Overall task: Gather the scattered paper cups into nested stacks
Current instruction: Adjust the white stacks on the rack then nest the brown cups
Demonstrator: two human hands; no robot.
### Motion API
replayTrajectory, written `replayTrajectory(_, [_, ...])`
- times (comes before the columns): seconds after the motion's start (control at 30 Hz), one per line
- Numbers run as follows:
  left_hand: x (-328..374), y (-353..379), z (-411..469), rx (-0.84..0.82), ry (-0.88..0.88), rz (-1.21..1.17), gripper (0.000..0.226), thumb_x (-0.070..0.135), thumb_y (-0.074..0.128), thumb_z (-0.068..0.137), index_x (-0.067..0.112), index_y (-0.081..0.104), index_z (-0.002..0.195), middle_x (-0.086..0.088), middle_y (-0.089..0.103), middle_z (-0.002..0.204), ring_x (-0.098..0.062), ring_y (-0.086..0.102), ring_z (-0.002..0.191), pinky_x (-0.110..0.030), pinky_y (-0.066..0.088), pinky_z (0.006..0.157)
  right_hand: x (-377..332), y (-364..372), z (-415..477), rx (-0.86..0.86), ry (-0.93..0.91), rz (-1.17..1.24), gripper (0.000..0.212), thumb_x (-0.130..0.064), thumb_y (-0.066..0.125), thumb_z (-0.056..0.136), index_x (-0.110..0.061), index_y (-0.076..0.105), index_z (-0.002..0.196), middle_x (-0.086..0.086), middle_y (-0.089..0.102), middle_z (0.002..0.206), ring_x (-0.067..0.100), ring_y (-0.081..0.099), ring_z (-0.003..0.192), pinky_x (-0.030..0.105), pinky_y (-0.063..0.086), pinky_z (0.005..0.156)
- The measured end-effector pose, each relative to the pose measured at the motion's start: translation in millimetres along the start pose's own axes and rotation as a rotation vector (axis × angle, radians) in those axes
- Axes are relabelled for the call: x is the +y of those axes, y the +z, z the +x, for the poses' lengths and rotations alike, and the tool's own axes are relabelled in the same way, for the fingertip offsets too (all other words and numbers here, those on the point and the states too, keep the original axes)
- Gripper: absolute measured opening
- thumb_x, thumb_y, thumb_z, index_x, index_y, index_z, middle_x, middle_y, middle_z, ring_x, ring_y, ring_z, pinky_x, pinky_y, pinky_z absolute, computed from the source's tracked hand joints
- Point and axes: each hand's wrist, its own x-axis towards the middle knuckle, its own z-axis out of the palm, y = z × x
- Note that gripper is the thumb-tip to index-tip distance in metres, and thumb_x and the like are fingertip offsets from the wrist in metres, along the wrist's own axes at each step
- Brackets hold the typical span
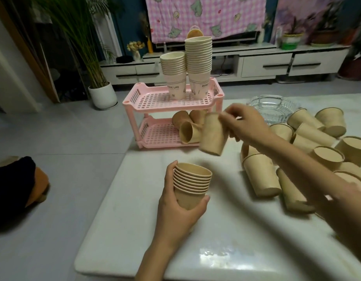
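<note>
Table [216,230], one brown stack [192,185], one held cup [213,136]

White table [226,240], scattered brown cups [262,177], pink rack [135,102], glass dish [273,108]

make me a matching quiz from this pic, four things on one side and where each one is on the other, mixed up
Things
1. nested brown stack
2. single brown cup
3. white cup stacks
4. glass dish

Places
a. top shelf of the pink rack
b. held by the right hand
c. on the table, beyond the right hand
d. gripped by the left hand

Pairs: 1-d, 2-b, 3-a, 4-c
</note>
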Motion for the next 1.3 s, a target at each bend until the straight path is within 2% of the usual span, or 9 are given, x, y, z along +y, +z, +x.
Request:
replayTrajectory(0.1, [1,2,0,0.004,-0.002,0.051,0.088,0.046,0.074,0.057,0.059,0.023,0.128,0.021,0.056,0.120,0.001,0.059,0.102,-0.015,0.049,0.083,-23,-4,-52,0.216,-0.139,0.291,0.015,-0.018,0.052,0.092,-0.016,0.056,0.077,-0.004,0.053,0.064,0.005,0.052,0.044,0.014,0.039,0.039])
replayTrajectory(0.3, [11,22,-2,-0.052,0.059,0.177,0.102,0.044,0.073,0.056,0.071,0.002,0.124,0.015,0.056,0.122,-0.005,0.061,0.100,-0.026,0.053,0.082,-11,28,-117,-0.088,-0.232,0.050,0.033,-0.045,0.040,0.084,-0.021,0.058,0.070,-0.007,0.055,0.066,0.008,0.051,0.066,0.028,0.043,0.064])
replayTrajectory(0.4, [17,23,0,-0.042,0.117,0.156,0.097,0.046,0.073,0.056,0.059,0.015,0.132,0.018,0.053,0.124,0.001,0.057,0.104,-0.025,0.051,0.087,-2,2,-109,-0.060,-0.230,0.069,0.019,-0.041,0.047,0.089,-0.029,0.060,0.083,-0.013,0.057,0.081,-0.001,0.052,0.077,0.014,0.042,0.069])
replayTrajectory(0.53, [19,25,0,-0.046,0.155,0.181,0.097,0.041,0.078,0.061,0.055,0.015,0.134,0.025,0.047,0.125,0.004,0.051,0.110,-0.027,0.050,0.091,33,-25,-79,-0.083,-0.032,-0.505,0.050,-0.039,0.054,0.087,-0.020,0.041,0.132,0.007,0.045,0.135,0.024,0.053,0.113,0.035,0.042,0.090])
replayTrajectory(0.67, [20,27,-3,-0.052,0.140,0.221,0.099,0.036,0.080,0.064,0.058,0.012,0.132,0.016,0.047,0.130,-0.005,0.053,0.110,-0.035,0.051,0.092,49,-17,-79,-0.277,0.118,-0.730,0.060,-0.044,0.059,0.082,-0.014,0.038,0.129,0.014,0.040,0.132,0.034,0.052,0.111,0.034,0.041,0.079])
replayTrajectory(0.8, [21,30,-3,-0.100,0.146,0.273,0.099,0.037,0.079,0.065,0.059,0.010,0.132,0.013,0.046,0.132,-0.007,0.053,0.109,-0.032,0.050,0.092,46,-21,-82,-0.169,0.042,-0.567,0.039,-0.034,0.063,0.082,-0.008,0.057,0.111,0.016,0.055,0.114,0.030,0.055,0.098,0.030,0.038,0.075])
replayTrajectory(1.0, [22,31,-10,-0.117,0.147,0.283,0.099,0.041,0.075,0.059,0.058,0.011,0.133,0.013,0.049,0.131,-0.007,0.056,0.107,-0.029,0.050,0.089,2,-47,-106,0.322,-0.156,0.114,0.012,-0.020,0.055,0.089,-0.014,0.062,0.080,-0.003,0.055,0.072,0.011,0.050,0.064,0.023,0.040,0.058])
replayTrajectory(1.07, [26,37,-16,-0.142,0.138,0.264,0.099,0.042,0.073,0.058,0.060,0.009,0.131,0.013,0.052,0.129,-0.008,0.058,0.106,-0.030,0.051,0.087,-8,-36,-125,0.220,-0.133,0.250,0.016,-0.019,0.056,0.089,-0.018,0.061,0.074,-0.012,0.053,0.058,0.002,0.049,0.055,0.011,0.036,0.053])
replayTrajectory(1.3, [30,46,-25,-0.181,0.133,0.247,0.100,0.049,0.071,0.053,0.068,0.005,0.127,0.010,0.055,0.128,-0.008,0.060,0.105,-0.033,0.052,0.089,-1,-28,-163,-0.099,-0.081,0.183,0.028,-0.035,0.043,0.094,-0.028,0.059,0.071,-0.011,0.051,0.073,-0.002,0.050,0.063,0.015,0.034,0.058])
